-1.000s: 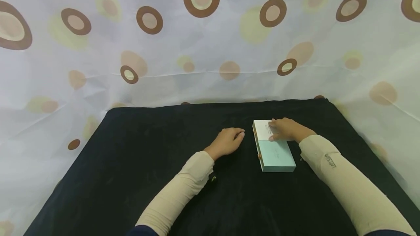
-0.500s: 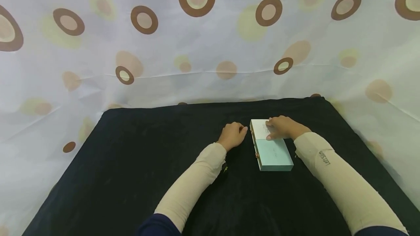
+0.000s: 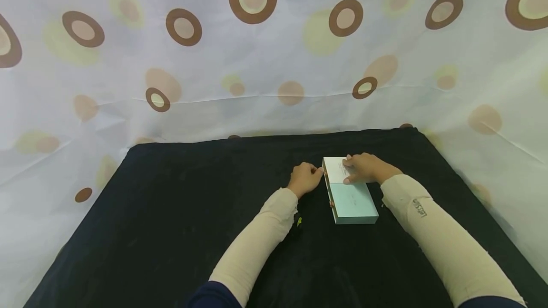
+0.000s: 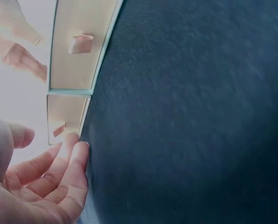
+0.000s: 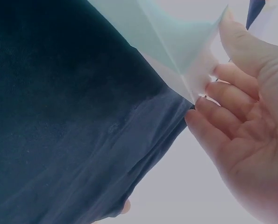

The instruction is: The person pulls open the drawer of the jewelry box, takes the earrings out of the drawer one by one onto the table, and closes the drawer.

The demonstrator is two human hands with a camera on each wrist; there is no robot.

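Observation:
A mint-and-white box (image 3: 353,201) lies on the black cloth, its side towards my left hand. In the left wrist view that side shows two cream drawer fronts, the larger with a folded pull tab (image 4: 81,44), the smaller with another tab (image 4: 60,129). My left hand (image 3: 304,178) is at the box's far left corner. Its fingertips (image 4: 71,139) lie at the smaller drawer front's end, just below the tab, with the thumb apart from them. My right hand (image 3: 369,168) rests on the white part of the box top, fingers and thumb spread.
Black cloth (image 3: 192,213) covers the table around the box. A white curtain (image 3: 205,118) with brown and yellow circles hangs behind and at both sides of the table.
My left hand has moved right, up to the box's left side, with its fingers drawn in. My right hand stays on the box top. The view has shifted slightly.

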